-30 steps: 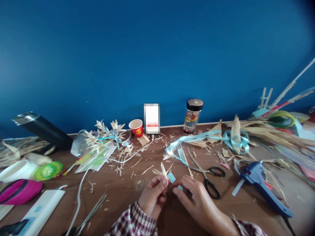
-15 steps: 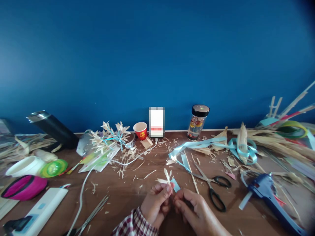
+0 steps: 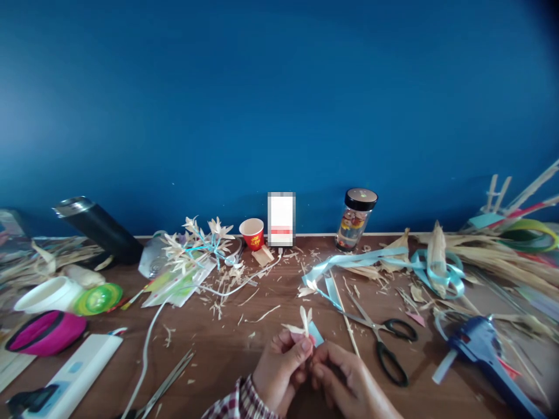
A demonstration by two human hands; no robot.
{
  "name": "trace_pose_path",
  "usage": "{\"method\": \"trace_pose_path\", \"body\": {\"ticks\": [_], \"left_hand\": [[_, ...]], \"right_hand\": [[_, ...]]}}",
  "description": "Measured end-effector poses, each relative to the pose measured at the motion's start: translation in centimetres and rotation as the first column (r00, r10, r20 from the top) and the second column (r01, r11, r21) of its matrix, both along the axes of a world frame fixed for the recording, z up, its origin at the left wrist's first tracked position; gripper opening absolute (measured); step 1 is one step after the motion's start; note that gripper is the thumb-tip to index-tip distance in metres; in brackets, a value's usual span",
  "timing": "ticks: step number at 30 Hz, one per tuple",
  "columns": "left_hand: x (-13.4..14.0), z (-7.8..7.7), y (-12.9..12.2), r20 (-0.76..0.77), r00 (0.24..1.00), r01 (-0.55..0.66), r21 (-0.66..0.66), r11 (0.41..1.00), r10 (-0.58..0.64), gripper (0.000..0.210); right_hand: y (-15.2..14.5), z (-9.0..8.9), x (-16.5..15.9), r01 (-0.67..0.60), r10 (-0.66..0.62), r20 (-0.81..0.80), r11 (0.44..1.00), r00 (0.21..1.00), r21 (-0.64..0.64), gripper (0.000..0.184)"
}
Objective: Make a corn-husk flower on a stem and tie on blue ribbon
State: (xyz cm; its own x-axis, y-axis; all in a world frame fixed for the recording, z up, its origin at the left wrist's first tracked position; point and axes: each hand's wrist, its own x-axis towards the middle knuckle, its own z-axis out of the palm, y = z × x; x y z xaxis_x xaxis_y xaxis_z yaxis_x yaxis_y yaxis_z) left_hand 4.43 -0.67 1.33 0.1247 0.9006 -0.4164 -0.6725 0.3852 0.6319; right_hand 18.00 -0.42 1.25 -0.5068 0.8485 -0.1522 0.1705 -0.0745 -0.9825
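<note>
My left hand (image 3: 286, 364) pinches a small pale flower of dried husk (image 3: 304, 323) between thumb and fingertips, its petals pointing up. Close against it on the right, my right hand (image 3: 338, 372) has its fingers pressed together at a short piece of light blue ribbon (image 3: 315, 333), which sticks up between the two hands. The lower end of the flower and what lies inside the right fingertips are hidden. Black-handled scissors (image 3: 382, 334) lie open to the right, beside a thin pale stick (image 3: 349, 333). Behind the hands, a long light blue ribbon (image 3: 362, 258) winds across the table.
A blue glue gun (image 3: 478, 343) lies at the right. Further back stand a lidded jar (image 3: 354, 224), a red paper cup (image 3: 252, 234) and a bunch of husk flowers (image 3: 201, 241). At left are a white power strip (image 3: 76, 375), a cable (image 3: 148, 331) and other scissors (image 3: 168, 378).
The view has shifted slightly, so most things sit a little further right and lower. Both hands keep nearly the same pose around the husk flower and the ribbon.
</note>
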Motion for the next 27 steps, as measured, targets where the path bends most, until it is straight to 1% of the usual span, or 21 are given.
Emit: {"method": "trace_pose_path", "body": {"ticks": [4, 7, 11, 15, 20, 24, 27], "left_hand": [[-0.3, -0.2, 0.3, 0.023, 0.998, 0.053, 0.003, 0.999, -0.053, 0.026], [-0.4, -0.2, 0.3, 0.014, 0.998, 0.057, 0.006, 0.998, -0.057, 0.025], [-0.3, 0.0, 0.2, -0.029, 0.998, 0.051, 0.014, 0.999, -0.05, 0.027], [-0.2, 0.1, 0.0, -0.046, 0.997, 0.065, 0.063, 0.996, -0.062, 0.028], [-0.1, -0.6, -0.1, 0.008, 0.997, 0.072, 0.099, 0.992, -0.073, 0.028], [0.0, -1.2, 0.0, 0.025, 0.997, 0.07, 0.095, 0.993, -0.073, 0.028], [-0.2, -1.1, 0.2, 0.015, 0.999, 0.036, 0.055, 0.998, -0.037, 0.027]], "right_hand": [[0.0, 0.0, 0.0, 0.017, -0.024, -0.068, 0.994, 0.997, -0.11, 0.039], [-0.1, 0.2, 0.0, 0.008, -0.023, -0.088, 0.987, 0.996, -0.161, 0.039], [-0.3, 0.5, -0.1, 0.027, -0.035, -0.061, 0.991, 0.998, -0.133, 0.04], [-0.3, 0.5, -0.2, 0.021, -0.027, -0.059, 0.993, 0.998, -0.116, 0.041], [-0.2, 0.2, -0.3, -0.013, 0.0, -0.108, 0.992, 0.994, -0.128, 0.041], [-0.2, -0.5, -0.3, 0.029, -0.04, -0.064, 0.987, 0.997, -0.158, 0.041], [-0.2, -0.8, -0.1, 0.111, -0.12, -0.064, 0.986, 0.991, -0.128, 0.039]]}}
